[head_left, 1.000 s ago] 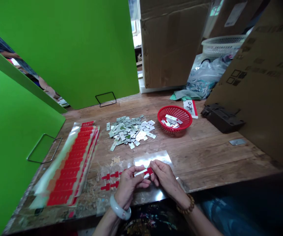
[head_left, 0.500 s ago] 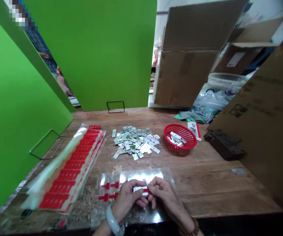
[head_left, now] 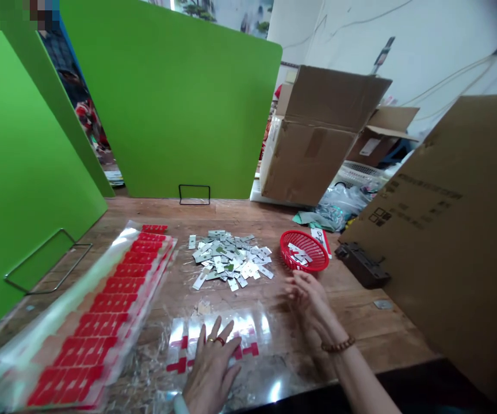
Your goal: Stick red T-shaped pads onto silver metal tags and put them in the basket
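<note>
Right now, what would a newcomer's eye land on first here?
Probably the tall bright green panel standing at the back of the wooden table. Next, the layered sheets of red cut-out shapes along the table's left side. Then the loose pile of small silvery rectangular plates mid-table, with the round red plastic basket to its right.

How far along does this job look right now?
Apparently done: the few pieces in the red basket. In hand: the left hand lies spread on clear film with red shapes; the right hand is near the basket, its grip unclear. Apparently left: the larger loose pile and red-patterned sheets.
</note>
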`<state>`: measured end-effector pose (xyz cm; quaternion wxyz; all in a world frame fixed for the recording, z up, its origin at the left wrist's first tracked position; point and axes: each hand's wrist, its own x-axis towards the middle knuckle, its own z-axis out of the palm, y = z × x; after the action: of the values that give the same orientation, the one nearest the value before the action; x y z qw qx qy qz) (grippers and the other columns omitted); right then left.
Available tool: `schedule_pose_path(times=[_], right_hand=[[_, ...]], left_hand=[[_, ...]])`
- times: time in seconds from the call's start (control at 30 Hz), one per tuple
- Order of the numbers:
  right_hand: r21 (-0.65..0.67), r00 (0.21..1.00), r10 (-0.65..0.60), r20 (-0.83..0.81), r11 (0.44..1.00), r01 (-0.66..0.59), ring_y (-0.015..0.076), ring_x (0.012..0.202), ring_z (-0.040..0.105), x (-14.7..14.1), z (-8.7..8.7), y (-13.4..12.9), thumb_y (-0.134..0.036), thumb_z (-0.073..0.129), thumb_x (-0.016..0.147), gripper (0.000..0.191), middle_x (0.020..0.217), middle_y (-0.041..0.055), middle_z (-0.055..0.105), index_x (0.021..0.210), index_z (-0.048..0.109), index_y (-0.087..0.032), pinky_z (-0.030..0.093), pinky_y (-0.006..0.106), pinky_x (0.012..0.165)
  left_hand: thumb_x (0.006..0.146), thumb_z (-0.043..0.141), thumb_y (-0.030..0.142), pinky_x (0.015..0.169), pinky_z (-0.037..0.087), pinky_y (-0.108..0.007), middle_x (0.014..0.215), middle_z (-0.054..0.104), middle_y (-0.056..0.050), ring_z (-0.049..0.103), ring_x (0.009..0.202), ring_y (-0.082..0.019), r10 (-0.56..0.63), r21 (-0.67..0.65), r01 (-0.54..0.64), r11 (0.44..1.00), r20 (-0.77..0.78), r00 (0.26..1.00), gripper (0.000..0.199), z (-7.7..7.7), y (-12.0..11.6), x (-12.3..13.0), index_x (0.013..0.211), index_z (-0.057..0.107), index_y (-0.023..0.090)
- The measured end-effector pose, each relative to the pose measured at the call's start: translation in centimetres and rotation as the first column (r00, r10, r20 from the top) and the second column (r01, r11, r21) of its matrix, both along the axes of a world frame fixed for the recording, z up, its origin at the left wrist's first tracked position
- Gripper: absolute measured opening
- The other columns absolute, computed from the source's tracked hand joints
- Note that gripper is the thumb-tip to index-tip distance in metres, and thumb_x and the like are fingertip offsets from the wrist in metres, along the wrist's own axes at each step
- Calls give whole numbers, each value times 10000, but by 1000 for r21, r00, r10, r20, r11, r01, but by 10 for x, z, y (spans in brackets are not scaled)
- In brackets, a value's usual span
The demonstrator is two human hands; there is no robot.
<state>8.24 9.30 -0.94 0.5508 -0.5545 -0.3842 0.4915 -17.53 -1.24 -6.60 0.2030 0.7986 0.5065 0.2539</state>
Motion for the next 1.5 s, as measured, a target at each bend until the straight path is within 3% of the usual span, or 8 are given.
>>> schedule_pose_path(times=[0.17,0.33,0.53,0.83,1.07,1.2,1.37,1.5], right_hand=[[17,960,93,263,995,-101,194,763,607,-28,-34,-45,-385,703,700,264,811,43,661,836,637,-169,490,318,711],[132,638,77,766,953,-274,256,1116,519,-19,-64,-72,-332,515,857,271,1173,107,597,1069,622,-203,383,454,988],[158,385,-13,923,924,-348,275,1244,427,-6,-84,-69,-300,465,881,347,1302,136,516,1196,558,-184,345,498,1033],[151,349,-27,937,931,-333,264,1246,437,-6,-77,-67,-299,449,886,362,1296,119,533,1217,551,-197,355,482,1032],[154,336,-23,942,916,-370,260,1220,467,18,-76,-57,-332,442,890,358,1301,132,526,1195,562,-189,393,462,1004],[208,339,-79,937,909,-363,274,1168,518,33,-84,-50,-364,437,875,358,1238,131,579,1151,592,-197,420,468,968],[262,342,-129,931,887,-381,285,1152,530,39,-98,-48,-370,443,869,361,1223,129,589,1154,586,-199,418,484,960],[275,336,-144,931,882,-384,290,1169,511,42,-107,-47,-357,459,868,358,1244,123,575,1166,576,-195,408,485,967]], left_hand=[[780,573,158,1020,269,-638,1382,465,-91,345,1304,-347,-60,-25,58,998,-130,990,569,-5,0,11,1319,449,293],[823,534,211,1063,198,-618,1442,381,-87,225,1359,-336,-80,-102,69,992,-111,991,552,-3,9,28,1356,401,272],[825,539,263,1081,142,-617,1451,369,-75,205,1367,-327,-125,-129,115,985,-75,989,544,-3,20,37,1350,398,260],[802,570,182,1059,165,-640,1406,426,-116,215,1360,-342,-59,-83,49,995,-121,991,488,4,16,15,1279,478,228],[788,590,228,1067,168,-624,1442,378,-105,187,1366,-353,-63,-148,49,988,-95,993,549,3,14,35,1317,444,236],[784,593,211,1058,221,-595,1362,476,-109,310,1322,-328,-43,-127,39,991,-31,999,436,11,21,41,1215,535,233],[848,480,204,880,457,-396,1087,624,-97,578,1013,-230,352,-44,-351,935,42,935,268,22,72,9,1087,600,216],[880,434,241,939,402,-372,1137,594,-153,533,1096,-245,503,4,-503,865,-9,864,317,28,141,-24,1152,557,135]])
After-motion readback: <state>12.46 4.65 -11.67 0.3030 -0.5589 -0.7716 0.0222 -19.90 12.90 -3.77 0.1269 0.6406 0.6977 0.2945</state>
